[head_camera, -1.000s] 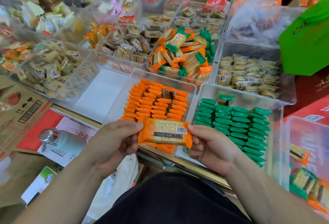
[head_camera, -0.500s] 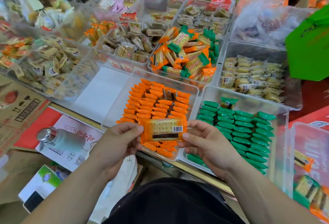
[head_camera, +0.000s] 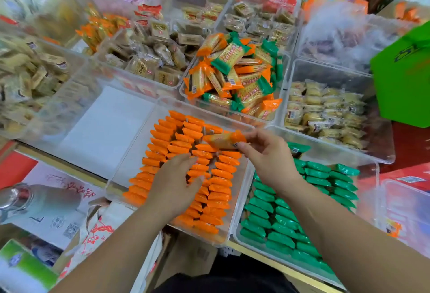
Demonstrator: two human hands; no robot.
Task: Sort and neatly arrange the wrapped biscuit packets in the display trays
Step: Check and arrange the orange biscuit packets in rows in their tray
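My right hand pinches an orange-wrapped biscuit packet and holds it over the far end of the clear tray filled with rows of orange packets. My left hand lies on those rows, its fingers resting on the middle packets. To the right stands a clear tray with rows of green packets. Behind both sits a tray holding a loose pile of mixed orange and green packets.
Clear trays of other wrapped snacks crowd the back and left. A tray with pale packets stands at the right, next to a green bag. A bare clear tray sits left of the orange one. A steel flask lies lower left.
Both hands held the orange packet by its ends near me. Now the left hand has let go and rests on the rows, and the right hand has carried the packet forward over the tray.
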